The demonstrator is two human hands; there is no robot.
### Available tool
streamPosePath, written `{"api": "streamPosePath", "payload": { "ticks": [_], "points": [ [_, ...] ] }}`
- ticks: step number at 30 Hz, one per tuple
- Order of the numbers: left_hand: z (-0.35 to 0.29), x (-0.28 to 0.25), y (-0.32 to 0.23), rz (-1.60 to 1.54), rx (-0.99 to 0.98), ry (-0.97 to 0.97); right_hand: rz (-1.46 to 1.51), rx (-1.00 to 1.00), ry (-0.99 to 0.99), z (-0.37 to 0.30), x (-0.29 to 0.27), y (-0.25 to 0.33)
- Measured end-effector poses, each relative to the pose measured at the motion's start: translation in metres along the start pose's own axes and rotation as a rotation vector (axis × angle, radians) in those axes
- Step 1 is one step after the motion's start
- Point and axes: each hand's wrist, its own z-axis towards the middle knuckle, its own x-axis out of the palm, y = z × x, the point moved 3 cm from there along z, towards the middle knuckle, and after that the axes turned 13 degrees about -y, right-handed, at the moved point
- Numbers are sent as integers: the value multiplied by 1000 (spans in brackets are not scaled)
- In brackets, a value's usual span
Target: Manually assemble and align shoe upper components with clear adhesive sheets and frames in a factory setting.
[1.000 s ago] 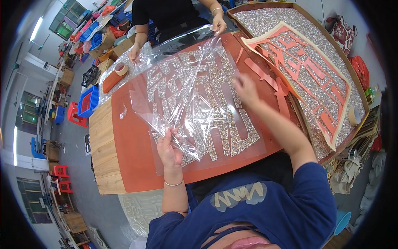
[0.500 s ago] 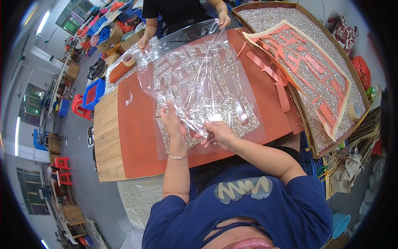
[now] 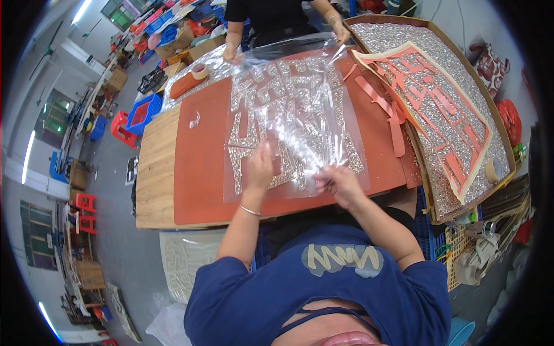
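Observation:
A clear plastic film [image 3: 300, 115] stretches over a sheet of glittering stones [image 3: 245, 161] with cut-out shapes, on the red-brown table mat [image 3: 202, 167]. My left hand [image 3: 261, 164], slightly blurred, is over the near left part, its fingers stretched out and holding nothing visible. At the near edge, my right hand [image 3: 339, 183] pinches the gathered film. Across the table, a co-worker's two hands [image 3: 232, 53] hold the film's far corners. Creases and glare run across the film towards my right hand.
At right stands a large tray [image 3: 433, 218] of glittering stones, holding a pink stencil [image 3: 444, 101] with a pale border. Pink cut strips [image 3: 397, 135] lie beside it. Tape roll [image 3: 199, 71] and blue crate [image 3: 144, 112] are at far left; red stools [image 3: 122, 130] stand beyond.
My left hand has moved right, off the film's near edge. My right hand has shifted right, still pinching. The film lies flatter, and the co-worker's left-side hand has shifted; the view has shifted too.

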Motion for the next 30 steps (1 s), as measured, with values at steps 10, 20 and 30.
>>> {"api": "streamPosePath", "payload": {
  "ticks": [10,20,30],
  "points": [
    [-17,-50,64,797,-199,31,48,-98,-59,10,-11,21],
    [45,-85,33,813,-245,-465,-11,-72,-18,26,-19,21],
    [97,21,-7,-388,-473,-136,-6,-70,-56,27,6,0]
  ]
}}
